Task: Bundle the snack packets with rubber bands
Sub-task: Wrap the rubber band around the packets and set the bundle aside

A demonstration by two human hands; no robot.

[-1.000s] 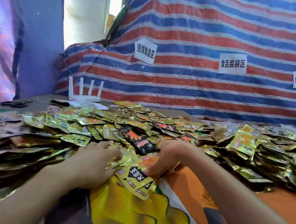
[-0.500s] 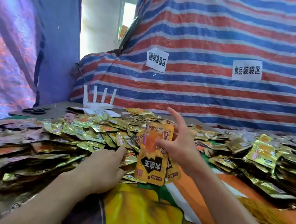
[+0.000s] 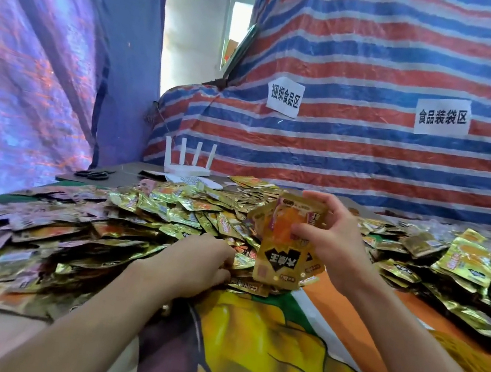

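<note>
Tarp-walled corner around a cluttered table [image 3: 131, 170]

A red, white and blue striped tarp [image 3: 383, 63] fills the view from 12 to 3 o'clock, with two white paper signs on it, one [image 3: 283, 98] at 1 o'clock and the other [image 3: 442, 116] at 2. A purple-blue sheet [image 3: 49, 61] hangs at 10 o'clock, and a bright window [image 3: 240, 22] shows between them at 12. A white router [image 3: 189, 161] with four upright antennas stands at the table's far edge, black scissors [image 3: 93, 174] lie at its 8 o'clock, and a yellow-and-orange printed cloth [image 3: 270, 349] lies at 6.

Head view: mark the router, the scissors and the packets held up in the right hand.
white router [image 3: 187, 171], head view, on its base.
scissors [image 3: 93, 175], head view, on the handles.
held snack packets [image 3: 283, 256], head view, on the front packet's black logo.
</note>
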